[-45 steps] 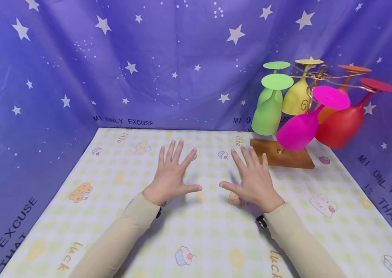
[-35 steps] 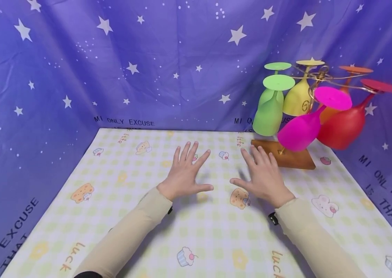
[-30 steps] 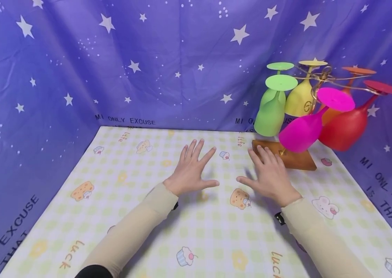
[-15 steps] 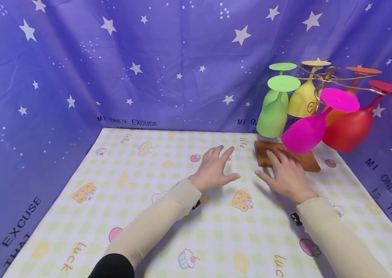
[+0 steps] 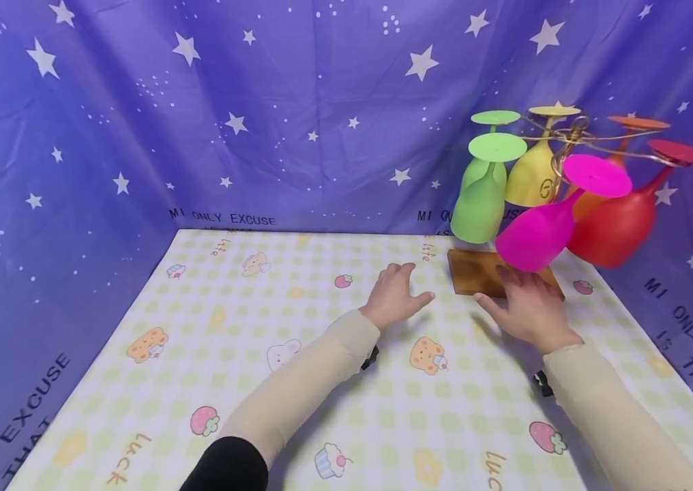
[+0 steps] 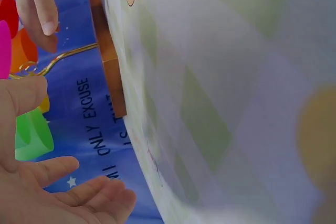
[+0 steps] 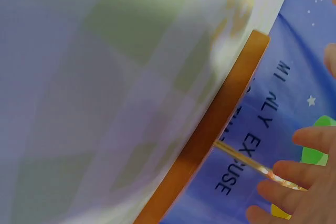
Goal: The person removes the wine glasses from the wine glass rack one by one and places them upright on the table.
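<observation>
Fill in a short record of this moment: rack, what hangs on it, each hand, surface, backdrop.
rack: gold metal on a wooden base, toward the far right
hanging upside down: two green glasses, one yellow glass, one orange glass, one red glass, one magenta glass
left hand: holds nothing, left of the base
right hand: holds nothing, fingers across the base in head view; contact unclear
surface: checked tablecloth
backdrop: purple cloth with white stars

head: bright, even | soft shadows on tablecloth | wrist views: dimmer, foreground blurred, pale glare
</observation>
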Demonstrator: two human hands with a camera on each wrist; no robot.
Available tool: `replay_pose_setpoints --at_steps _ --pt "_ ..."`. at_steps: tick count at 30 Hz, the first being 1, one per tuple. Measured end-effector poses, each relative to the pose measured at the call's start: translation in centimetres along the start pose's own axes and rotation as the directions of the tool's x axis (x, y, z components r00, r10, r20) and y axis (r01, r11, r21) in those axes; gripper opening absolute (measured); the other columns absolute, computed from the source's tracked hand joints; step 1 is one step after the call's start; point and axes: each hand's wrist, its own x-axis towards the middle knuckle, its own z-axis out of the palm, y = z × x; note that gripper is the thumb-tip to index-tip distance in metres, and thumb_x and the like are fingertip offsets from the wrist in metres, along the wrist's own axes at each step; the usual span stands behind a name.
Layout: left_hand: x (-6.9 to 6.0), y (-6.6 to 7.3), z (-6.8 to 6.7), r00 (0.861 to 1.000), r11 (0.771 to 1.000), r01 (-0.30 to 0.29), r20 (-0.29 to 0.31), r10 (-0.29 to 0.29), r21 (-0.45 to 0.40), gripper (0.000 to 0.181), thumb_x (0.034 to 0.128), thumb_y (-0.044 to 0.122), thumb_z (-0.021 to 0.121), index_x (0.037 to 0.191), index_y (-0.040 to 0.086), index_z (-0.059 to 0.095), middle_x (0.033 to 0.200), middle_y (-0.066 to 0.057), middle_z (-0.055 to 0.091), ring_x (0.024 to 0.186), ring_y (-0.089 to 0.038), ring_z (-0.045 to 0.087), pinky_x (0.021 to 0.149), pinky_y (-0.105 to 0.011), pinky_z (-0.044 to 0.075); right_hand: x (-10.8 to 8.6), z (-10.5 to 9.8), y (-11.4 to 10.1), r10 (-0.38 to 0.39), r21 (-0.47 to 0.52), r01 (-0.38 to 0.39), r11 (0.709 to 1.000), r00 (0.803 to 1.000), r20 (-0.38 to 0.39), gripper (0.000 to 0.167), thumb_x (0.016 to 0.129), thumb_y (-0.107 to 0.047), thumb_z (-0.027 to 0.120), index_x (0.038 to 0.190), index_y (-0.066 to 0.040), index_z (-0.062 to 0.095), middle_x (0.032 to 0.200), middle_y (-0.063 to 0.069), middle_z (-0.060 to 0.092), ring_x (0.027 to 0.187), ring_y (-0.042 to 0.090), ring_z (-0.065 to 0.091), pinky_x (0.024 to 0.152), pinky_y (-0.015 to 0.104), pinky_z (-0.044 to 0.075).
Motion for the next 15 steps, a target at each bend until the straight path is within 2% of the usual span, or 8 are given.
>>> replay_pose_setpoints --at_steps 5,7,10,13,15 --pt "0.7 1.0 0.9 0.999 0.999 0.029 0.03 -0.028 -0.031 0.067 0.0871 0.05 0.062 0.138 0.009 0.047 0.128 -0.011 0.053 0.116 -0.024 0.051 0.098 -0.03 0.042 -0.1 0.4 1.2 -0.007 0.015 0.008 1.0 1.0 -0.019 0.062 0.085 -0.054 0.062 0.122 -0.004 0.054 0.113 0.021 0.057 0.106 0.042 0.051 0.093 0.058 0.036" --pt "1.0 1.5 1.2 0.998 0.998 0.047 0.04 -0.045 -0.05 0.067 0.087 0.05 0.062 0.137 0.009 0.048 0.125 -0.011 0.055 0.113 -0.023 0.053 0.097 -0.029 0.043 -0.1 0.4 1.6 0.001 0.029 -0.001 1.0 1.0 -0.015 0.061 0.085 -0.052 0.063 0.121 -0.004 0.056 0.112 0.021 0.058 0.109 0.042 0.048 0.094 0.058 0.035" --pt "1.4 2.1 1.6 0.996 0.997 0.073 0.044 -0.071 -0.04 0.067 0.087 0.051 0.062 0.136 0.008 0.049 0.123 -0.011 0.056 0.111 -0.022 0.054 0.095 -0.028 0.044 -0.1 0.4 2.1 0.042 0.044 -0.042 0.998 0.999 0.011 0.06 0.086 -0.054 0.06 0.122 -0.005 0.058 0.113 0.02 0.059 0.11 0.042 0.046 0.081 0.062 0.043" --pt "1.7 2.4 1.9 0.995 0.996 0.09 0.039 -0.09 -0.004 0.065 0.0872 0.052 0.061 0.135 0.008 0.051 0.121 -0.011 0.057 0.109 -0.021 0.055 0.093 -0.028 0.045 -0.1 0.3 2.8 0.091 0.046 -0.094 0.995 0.994 0.055 0.062 0.087 -0.058 0.056 0.124 -0.008 0.06 0.116 0.023 0.056 0.105 0.046 0.049 0.067 0.066 0.045" --pt "2.0 2.4 2.0 0.994 0.995 0.102 0.034 -0.102 0.01 0.064 0.0875 0.052 0.061 0.133 0.007 0.053 0.119 -0.01 0.058 0.108 -0.021 0.056 0.092 -0.028 0.046 -0.1 0.0 3.2 0.123 0.037 -0.127 0.991 0.987 0.103 0.065 0.088 -0.061 0.05 0.127 -0.009 0.059 0.12 0.026 0.052 0.102 0.05 0.05 0.066 0.066 0.043"
